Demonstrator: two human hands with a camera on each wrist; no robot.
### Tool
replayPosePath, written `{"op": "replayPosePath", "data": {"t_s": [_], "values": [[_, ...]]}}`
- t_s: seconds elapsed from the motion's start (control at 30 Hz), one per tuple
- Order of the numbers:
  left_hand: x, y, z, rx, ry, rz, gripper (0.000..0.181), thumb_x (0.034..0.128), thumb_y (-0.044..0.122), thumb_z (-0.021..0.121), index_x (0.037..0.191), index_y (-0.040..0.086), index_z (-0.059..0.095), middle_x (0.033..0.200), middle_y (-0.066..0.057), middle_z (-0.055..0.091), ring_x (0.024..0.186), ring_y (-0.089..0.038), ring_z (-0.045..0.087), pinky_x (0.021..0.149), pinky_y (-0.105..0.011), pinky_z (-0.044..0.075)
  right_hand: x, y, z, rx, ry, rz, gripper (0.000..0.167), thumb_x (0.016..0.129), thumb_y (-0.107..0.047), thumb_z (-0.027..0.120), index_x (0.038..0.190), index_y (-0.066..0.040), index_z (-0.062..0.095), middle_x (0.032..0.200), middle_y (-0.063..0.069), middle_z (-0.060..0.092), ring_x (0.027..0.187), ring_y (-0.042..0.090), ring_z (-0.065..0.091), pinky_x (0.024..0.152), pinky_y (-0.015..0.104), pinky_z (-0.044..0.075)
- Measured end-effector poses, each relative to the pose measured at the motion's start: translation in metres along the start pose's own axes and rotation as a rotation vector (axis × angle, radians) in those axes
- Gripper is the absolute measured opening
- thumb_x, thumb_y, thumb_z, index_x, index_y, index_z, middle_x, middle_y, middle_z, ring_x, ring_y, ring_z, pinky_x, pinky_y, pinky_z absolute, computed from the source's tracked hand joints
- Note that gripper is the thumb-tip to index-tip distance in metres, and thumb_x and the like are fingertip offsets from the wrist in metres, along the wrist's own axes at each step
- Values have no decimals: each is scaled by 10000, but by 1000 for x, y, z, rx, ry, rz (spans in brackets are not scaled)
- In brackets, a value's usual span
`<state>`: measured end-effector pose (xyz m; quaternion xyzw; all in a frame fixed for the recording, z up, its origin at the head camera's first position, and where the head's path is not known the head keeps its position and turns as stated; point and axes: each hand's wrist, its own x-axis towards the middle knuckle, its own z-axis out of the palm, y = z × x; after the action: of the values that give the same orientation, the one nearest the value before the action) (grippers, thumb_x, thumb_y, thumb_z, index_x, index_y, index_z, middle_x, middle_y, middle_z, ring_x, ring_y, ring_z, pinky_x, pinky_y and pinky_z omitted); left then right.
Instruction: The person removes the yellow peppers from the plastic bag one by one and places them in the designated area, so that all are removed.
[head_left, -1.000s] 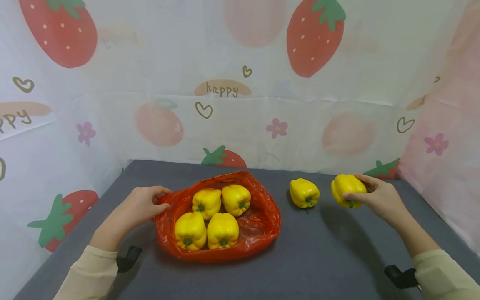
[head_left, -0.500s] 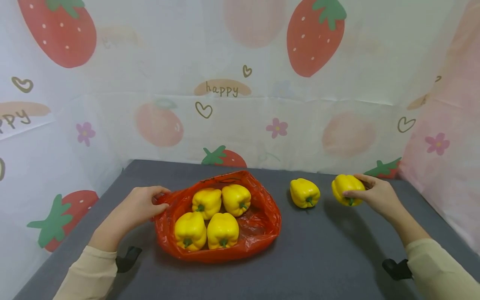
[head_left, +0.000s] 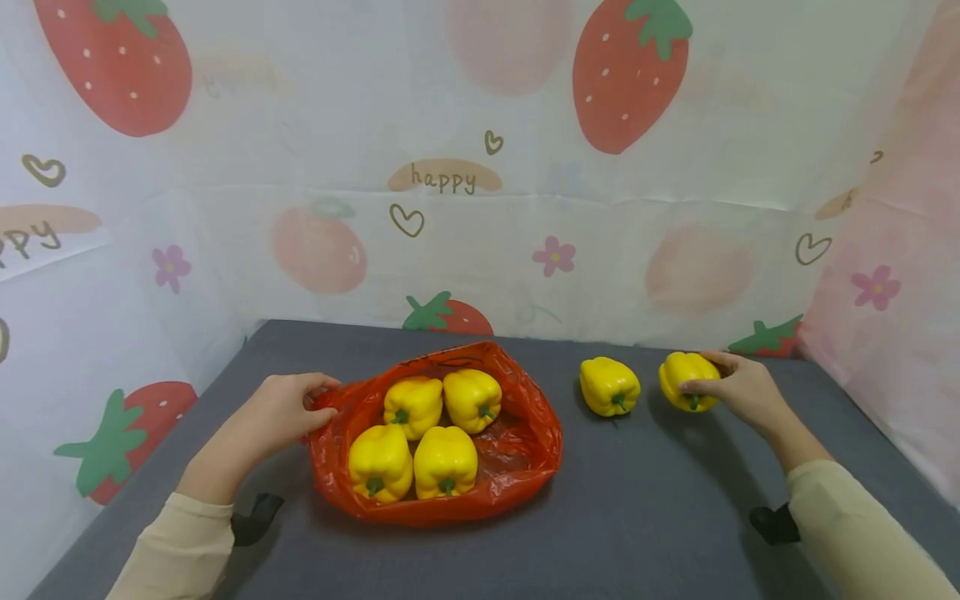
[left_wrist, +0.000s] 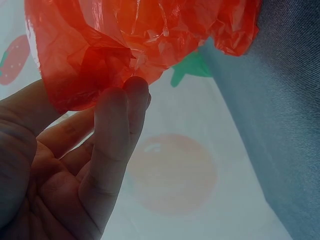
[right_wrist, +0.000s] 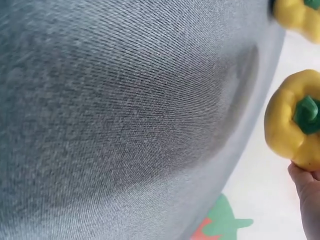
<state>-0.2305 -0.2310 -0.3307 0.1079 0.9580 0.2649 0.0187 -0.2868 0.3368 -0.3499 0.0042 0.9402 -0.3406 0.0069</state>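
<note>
In the head view, a red plastic bag (head_left: 517, 492) lies with its mouth spread and several yellow bell peppers (head_left: 446, 462) inside. My left hand (head_left: 273, 417) pinches the bag's left rim; the left wrist view shows the thin red plastic (left_wrist: 100, 60) between thumb and fingers of that hand (left_wrist: 65, 165). At the right, my right hand (head_left: 753, 400) grips a yellow pepper (head_left: 684, 379) from its right side. The right wrist view has this pepper (right_wrist: 285, 125) with its green stem toward the camera and part of the hand (right_wrist: 310, 200) below it.
Another yellow pepper (head_left: 609, 387) stands on the grey table (head_left: 600, 517) between the bag and my right hand. A patterned cloth (head_left: 480, 250) with strawberries hangs behind the table and along both sides.
My right hand and forearm have shifted slightly left, the gripped pepper moving a little with them toward the pepper on the table. The left hand and the bag look unmoved.
</note>
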Motion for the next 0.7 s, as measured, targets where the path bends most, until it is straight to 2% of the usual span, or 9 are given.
{"op": "replayPosePath", "data": {"t_s": [0.17, 0.4, 0.7], "values": [[1, -1, 1, 13, 5, 11, 403, 896, 143, 712, 1251, -27, 626, 1012, -154, 709, 749, -150, 620, 633, -293, 586, 5, 3, 4, -26, -6, 7, 929, 885, -488, 703, 1503, 83, 311, 1464, 374, 392, 1242, 480, 477, 1001, 557, 470], [1, -2, 0, 17, 12, 19, 399, 897, 147, 711, 1248, -25, 629, 1013, -151, 710, 747, -149, 615, 638, -292, 584, 13, 6, 10, -27, -8, 25, 937, 883, -486, 703, 1509, 81, 297, 1483, 381, 360, 1279, 498, 445, 1029, 566, 450], [0, -1, 0, -8, 7, 6, 401, 895, 142, 715, 1251, -21, 628, 1017, -152, 712, 751, -151, 623, 633, -292, 585, 15, 7, 14, -19, -17, 46, 919, 896, -450, 694, 1512, 89, 276, 1491, 390, 334, 1287, 502, 432, 1034, 558, 457]]}}
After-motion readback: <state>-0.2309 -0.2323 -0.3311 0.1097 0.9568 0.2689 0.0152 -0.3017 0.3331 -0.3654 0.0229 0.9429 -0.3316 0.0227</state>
